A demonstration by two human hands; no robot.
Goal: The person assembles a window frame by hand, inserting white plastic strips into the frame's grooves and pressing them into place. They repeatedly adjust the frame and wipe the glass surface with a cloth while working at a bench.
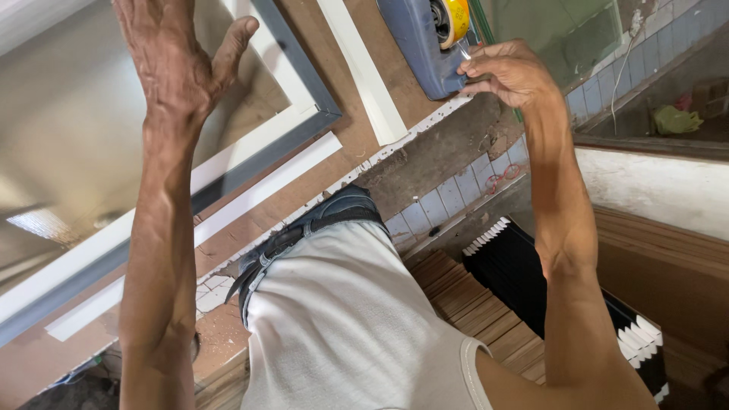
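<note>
A person leans over a wooden bench [304, 45], both arms stretched out, seen from a head-worn camera. The left hand [178, 57] lies flat and spread, fingers apart, palm down on a glass pane set in a white-and-grey frame [304, 114]; it grips nothing. The right hand [510, 74] is half closed, thumb and fingertips pinching at the near edge of a blue tape dispenser [414, 45], which sits at the bench's far right w/ a yellow roll [454, 19] in it. What exactly is between the fingertips is too small to tell (poss. a tape end). A loose white strip [363, 72] lies on the bench between frame and dispenser; another white strip [250, 197] lies just beside the frame's near side. Below the bench edge: pale tiled wall [444, 201], a stack of wooden strips [463, 300] and, just beside it, dark panels with white ends [516, 269]. The person wears a white sleeveless top and jeans w/ a belt.
</note>
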